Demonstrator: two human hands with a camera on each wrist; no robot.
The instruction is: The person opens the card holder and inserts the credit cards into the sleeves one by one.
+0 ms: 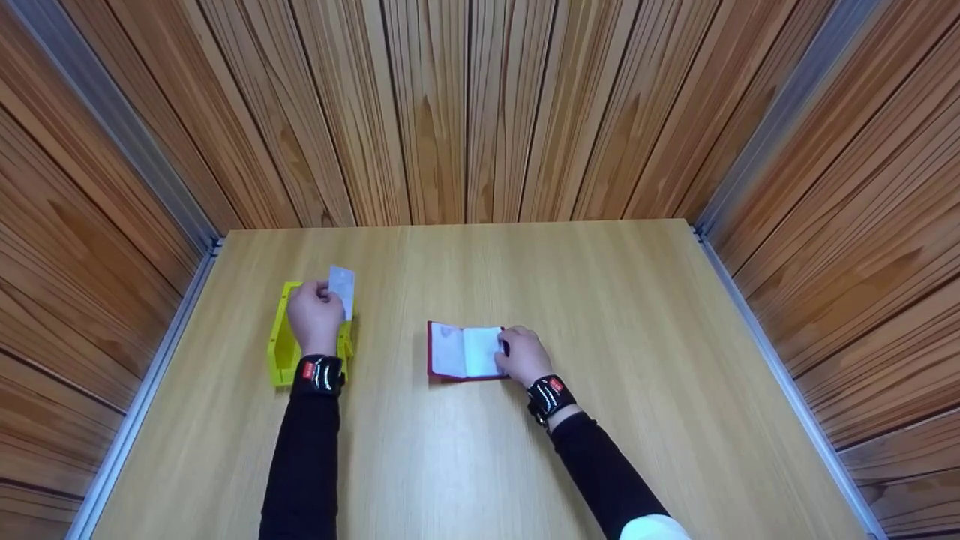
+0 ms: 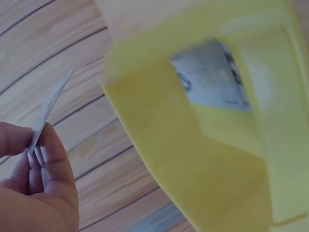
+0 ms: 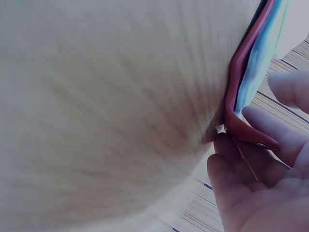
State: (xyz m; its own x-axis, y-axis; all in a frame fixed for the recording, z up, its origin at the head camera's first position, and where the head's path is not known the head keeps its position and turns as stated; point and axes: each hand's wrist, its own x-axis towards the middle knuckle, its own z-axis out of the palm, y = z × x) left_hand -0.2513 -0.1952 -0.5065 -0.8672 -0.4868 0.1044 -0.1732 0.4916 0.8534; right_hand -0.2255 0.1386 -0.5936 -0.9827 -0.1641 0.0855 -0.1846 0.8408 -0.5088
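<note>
My left hand (image 1: 313, 315) pinches a thin pale card (image 1: 342, 291) between thumb and fingers, above the yellow bin (image 1: 276, 360). Seen from the left wrist, the card (image 2: 50, 106) is nearly edge-on, beside the bin's wall (image 2: 140, 125). At the middle of the table a small red-covered booklet (image 1: 448, 351) lies spread open with white pages showing. My right hand (image 1: 525, 354) holds the booklet's right edge. In the right wrist view, the fingers (image 3: 227, 174) are on both sides of the bent red cover (image 3: 244, 128).
A printed white card or paper (image 2: 212, 77) shows inside the bin in the left wrist view. The wooden table (image 1: 600, 300) is bounded by plank walls (image 1: 495, 112) at the back and sides, with metal rails (image 1: 780, 382) along the sides.
</note>
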